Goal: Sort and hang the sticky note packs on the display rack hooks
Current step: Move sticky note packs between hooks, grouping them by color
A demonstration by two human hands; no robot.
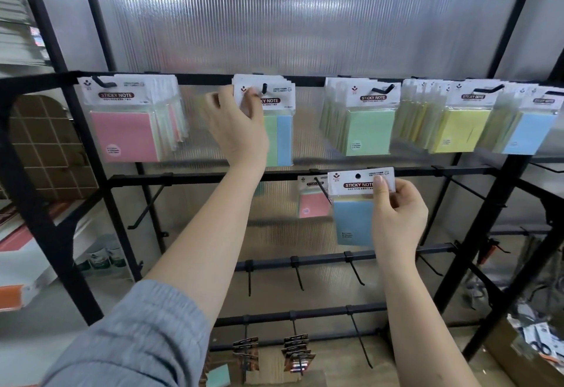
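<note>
Blue sticky note pack (355, 219) is pinched by its white header card in the right hand (396, 219), in front of the second rail, beside a hanging pink pack (314, 205). On the top rail, the left hand (236, 125) grips the header of a green-and-blue pack (279, 139) hanging on its hook (264, 88).

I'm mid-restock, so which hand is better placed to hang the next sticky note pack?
Probably the right hand: it already holds a loose blue pack with its hang hole showing. The left hand is occupied on the top-row stack.
</note>
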